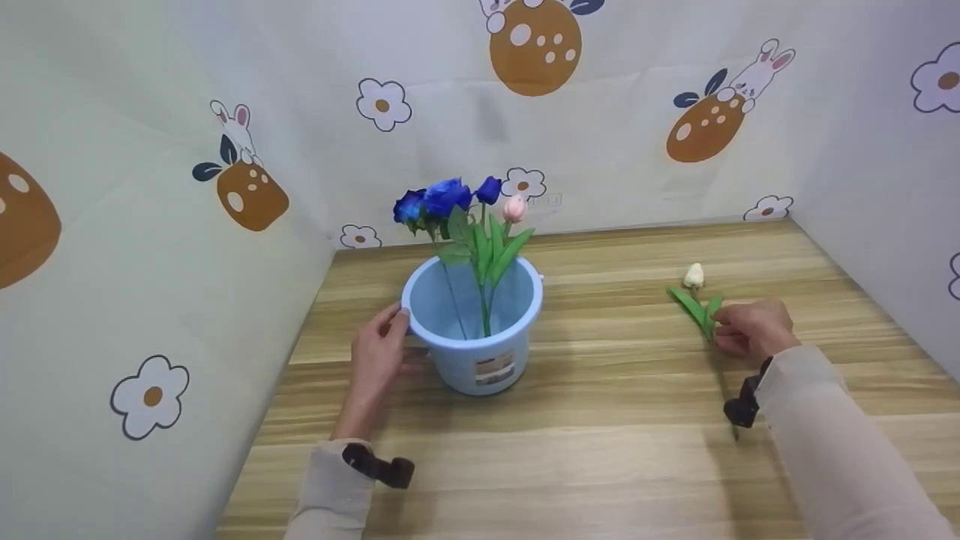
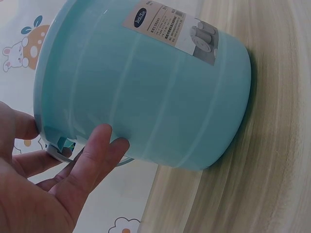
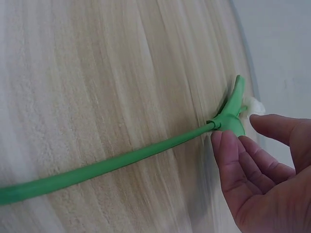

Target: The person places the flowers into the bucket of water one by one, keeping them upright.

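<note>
A light blue bucket (image 1: 474,345) stands upright with blue roses (image 1: 448,196), a blue bud (image 1: 489,190) and a pink tulip (image 1: 515,209) inside. My left hand (image 1: 377,352) grips its left side, thumb at the rim and fingers by the handle mount (image 2: 60,145). To the right, a white tulip (image 1: 694,276) with green leaves lies with its stem pointing toward me. My right hand (image 1: 754,328) is at its leaves, fingertips right at the base of the leaves (image 3: 228,121). The thumb stands apart from those fingertips.
Both items are on a wood-grain table (image 1: 600,450). Pale fabric walls (image 1: 300,75) printed with rabbits and flowers enclose it at the back, left and right. A printed label (image 2: 170,29) is on the bucket's side. Each wrist wears a black camera mount (image 1: 379,465).
</note>
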Demonstrator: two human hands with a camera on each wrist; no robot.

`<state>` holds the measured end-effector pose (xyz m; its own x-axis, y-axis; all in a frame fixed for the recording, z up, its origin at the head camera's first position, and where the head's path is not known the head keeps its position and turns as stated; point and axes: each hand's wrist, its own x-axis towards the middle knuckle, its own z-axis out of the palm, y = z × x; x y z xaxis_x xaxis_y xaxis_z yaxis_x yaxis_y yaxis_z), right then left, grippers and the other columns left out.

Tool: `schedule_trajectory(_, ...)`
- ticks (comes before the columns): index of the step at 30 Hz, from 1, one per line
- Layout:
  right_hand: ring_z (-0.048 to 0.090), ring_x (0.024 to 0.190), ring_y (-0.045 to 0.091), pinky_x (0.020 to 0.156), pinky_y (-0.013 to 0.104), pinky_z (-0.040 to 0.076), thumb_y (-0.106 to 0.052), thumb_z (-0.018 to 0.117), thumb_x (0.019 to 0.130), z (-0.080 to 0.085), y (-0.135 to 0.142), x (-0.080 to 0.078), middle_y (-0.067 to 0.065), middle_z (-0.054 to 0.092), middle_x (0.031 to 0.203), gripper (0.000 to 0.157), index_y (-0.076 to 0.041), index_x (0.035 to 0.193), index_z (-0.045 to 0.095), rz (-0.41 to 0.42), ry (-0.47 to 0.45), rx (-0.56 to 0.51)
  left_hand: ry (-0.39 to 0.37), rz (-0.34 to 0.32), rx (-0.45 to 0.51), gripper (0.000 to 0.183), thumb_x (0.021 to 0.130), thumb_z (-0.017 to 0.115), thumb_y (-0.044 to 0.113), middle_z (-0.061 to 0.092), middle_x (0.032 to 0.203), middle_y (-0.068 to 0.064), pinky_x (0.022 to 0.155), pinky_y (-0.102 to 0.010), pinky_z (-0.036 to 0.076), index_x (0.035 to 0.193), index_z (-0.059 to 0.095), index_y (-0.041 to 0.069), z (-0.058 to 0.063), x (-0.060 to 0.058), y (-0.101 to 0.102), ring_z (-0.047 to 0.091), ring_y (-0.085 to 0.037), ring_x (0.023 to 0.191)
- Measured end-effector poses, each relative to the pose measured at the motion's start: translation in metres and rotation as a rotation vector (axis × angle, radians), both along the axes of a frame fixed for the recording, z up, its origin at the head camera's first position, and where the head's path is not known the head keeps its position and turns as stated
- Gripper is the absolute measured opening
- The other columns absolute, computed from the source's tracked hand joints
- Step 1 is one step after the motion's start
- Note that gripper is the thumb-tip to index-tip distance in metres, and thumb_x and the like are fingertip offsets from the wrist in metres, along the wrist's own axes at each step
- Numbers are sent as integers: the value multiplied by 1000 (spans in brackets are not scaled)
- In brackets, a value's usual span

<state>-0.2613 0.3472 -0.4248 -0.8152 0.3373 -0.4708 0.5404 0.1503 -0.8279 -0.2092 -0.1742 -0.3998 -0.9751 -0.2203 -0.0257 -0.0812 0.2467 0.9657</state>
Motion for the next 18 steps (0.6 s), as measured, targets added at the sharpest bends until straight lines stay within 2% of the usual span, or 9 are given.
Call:
schedule_trajectory(2, 73, 59, 11, 66, 26, 67, -8, 69, 95, -2, 0, 0, 3, 73, 66, 17, 2, 109, 65, -3, -2, 2, 7, 0, 0, 49, 110, 52, 31, 66, 138, -26, 64, -36, 68, 152, 57, 7, 0, 0, 0, 78, -32, 88)
schedule_trajectory(6, 73, 59, 11, 67, 27, 67, -6, 70, 94, -6, -2, -1, 3, 72, 66, 14, 0, 105, 64, -12, -5, 7, 3, -5, -6, 48, 110, 52, 31, 66, 138, -25, 65, -37, 68, 152, 56, 7, 0, 0, -1, 78, -30, 85)
schedule_trajectory(9, 72, 59, 10, 66, 26, 67, -6, 71, 93, -8, -4, 0, 2, 72, 66, 11, -2, 100, 63, -14, -2, 9, -4, -9, -4, 48, 110, 52, 31, 66, 138, -24, 67, -38, 69, 152, 57, 9, 1, 1, -1, 78, -32, 91)
schedule_trajectory(14, 70, 57, 9, 63, 24, 66, -7, 71, 93, -10, -7, -1, 0, 69, 64, 9, -3, 96, 64, 0, 0, 41, -8, -14, -5, 48, 110, 52, 31, 65, 141, -24, 70, -38, 69, 152, 57, 9, 1, 1, 0, 73, -39, 110)
schedule_trajectory(18, 68, 54, 8, 61, 24, 65, -6, 75, 89, -11, -10, -2, -2, 67, 61, 12, -3, 93, 64, -2, 1, 63, 17, 3, -16, 48, 110, 53, 31, 65, 140, -26, 67, -37, 69, 151, 58, 6, 0, 1, -1, 74, -42, 108)
